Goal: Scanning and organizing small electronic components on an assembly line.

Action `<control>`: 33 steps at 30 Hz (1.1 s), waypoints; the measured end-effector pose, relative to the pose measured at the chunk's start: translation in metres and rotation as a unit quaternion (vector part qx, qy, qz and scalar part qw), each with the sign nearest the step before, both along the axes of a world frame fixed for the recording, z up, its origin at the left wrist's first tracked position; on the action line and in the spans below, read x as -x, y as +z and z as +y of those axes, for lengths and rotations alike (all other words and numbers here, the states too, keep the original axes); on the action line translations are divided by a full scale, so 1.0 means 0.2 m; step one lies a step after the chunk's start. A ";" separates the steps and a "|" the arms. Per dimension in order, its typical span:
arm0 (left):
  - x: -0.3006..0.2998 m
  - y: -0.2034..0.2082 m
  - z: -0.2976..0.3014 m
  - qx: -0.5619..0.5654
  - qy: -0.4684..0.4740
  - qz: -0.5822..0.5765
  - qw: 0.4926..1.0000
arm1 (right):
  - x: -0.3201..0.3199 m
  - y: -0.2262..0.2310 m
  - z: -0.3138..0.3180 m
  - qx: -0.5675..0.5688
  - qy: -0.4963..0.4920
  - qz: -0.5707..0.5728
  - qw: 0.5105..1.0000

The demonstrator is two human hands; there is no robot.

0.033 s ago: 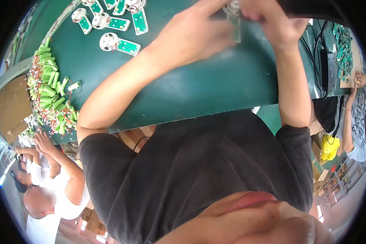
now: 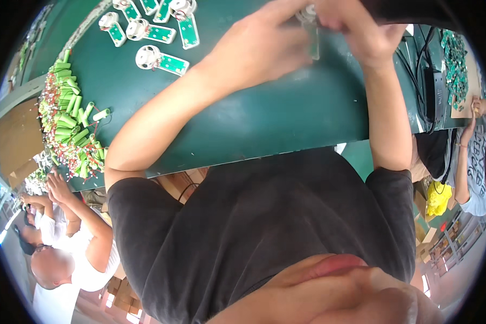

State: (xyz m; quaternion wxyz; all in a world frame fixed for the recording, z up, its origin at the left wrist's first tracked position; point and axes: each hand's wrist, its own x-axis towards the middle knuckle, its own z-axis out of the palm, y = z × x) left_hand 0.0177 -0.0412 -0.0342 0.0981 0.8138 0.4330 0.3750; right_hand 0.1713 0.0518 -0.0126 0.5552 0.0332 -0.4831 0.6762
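Close together at the top edge are my left hand [image 2: 262, 46] and my right hand [image 2: 370, 35]. Between them lies a small casing with a green circuit board [image 2: 315, 40] and a round whitish part [image 2: 308, 13], much of it covered by my hands. The blurred fingers of my left hand come up against this casing, and what they grip is hidden. My right hand's fingers are curled over its far end, around something I cannot make out. Left of my left hand lies a similar white casing with a round white speaker and a green board [image 2: 171, 63].
More white casings with boards [image 2: 188, 29] lie at the far left. Green cylindrical cells with red wires [image 2: 73, 119] are heaped along the left edge of the green table [image 2: 243, 129]. On the right are black cables [image 2: 427, 97] and a pile of green boards [image 2: 455, 67]. Co-workers sit on both sides.
The whole view has shifted very slightly. My hands and the things on the table keep the same places relative to each other.
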 end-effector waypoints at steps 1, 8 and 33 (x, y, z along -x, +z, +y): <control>0.00 -0.01 0.01 0.022 0.025 -0.019 0.999 | -0.04 0.01 0.03 -0.106 -0.095 -0.189 0.972; 0.00 0.13 0.00 0.030 0.019 0.076 0.996 | -0.05 0.04 0.02 -0.127 -0.133 -0.167 0.969; 0.97 0.18 1.20 0.041 0.375 0.123 0.918 | -0.26 0.36 0.28 -0.168 -0.359 -0.101 0.913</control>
